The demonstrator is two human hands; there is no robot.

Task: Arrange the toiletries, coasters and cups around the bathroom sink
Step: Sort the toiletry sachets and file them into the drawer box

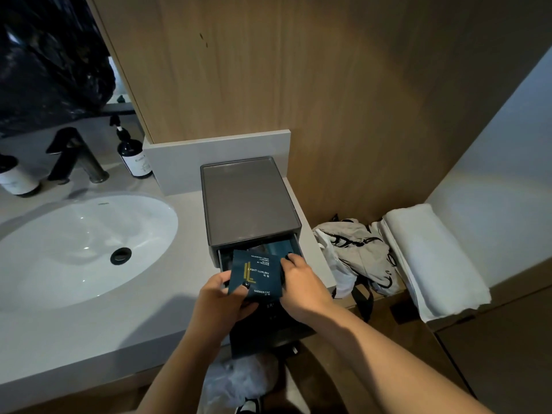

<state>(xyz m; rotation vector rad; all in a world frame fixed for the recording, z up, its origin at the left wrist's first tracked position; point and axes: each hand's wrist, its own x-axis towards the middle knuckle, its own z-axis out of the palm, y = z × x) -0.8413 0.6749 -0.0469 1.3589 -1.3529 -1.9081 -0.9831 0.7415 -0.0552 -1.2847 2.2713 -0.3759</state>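
A dark grey drawer box stands on the counter right of the sink, its drawer pulled out over the counter edge. Both hands hold a dark blue shower cap packet above the open drawer. My left hand pinches its lower left corner, thumb on the front. My right hand grips its right edge, fingers curled behind it. More dark packets lie inside the drawer, mostly hidden by my hands.
The white oval sink fills the left, with a black faucet and two dark pump bottles behind it. At the right, a crumpled bag and a folded white towel rest on a lower shelf.
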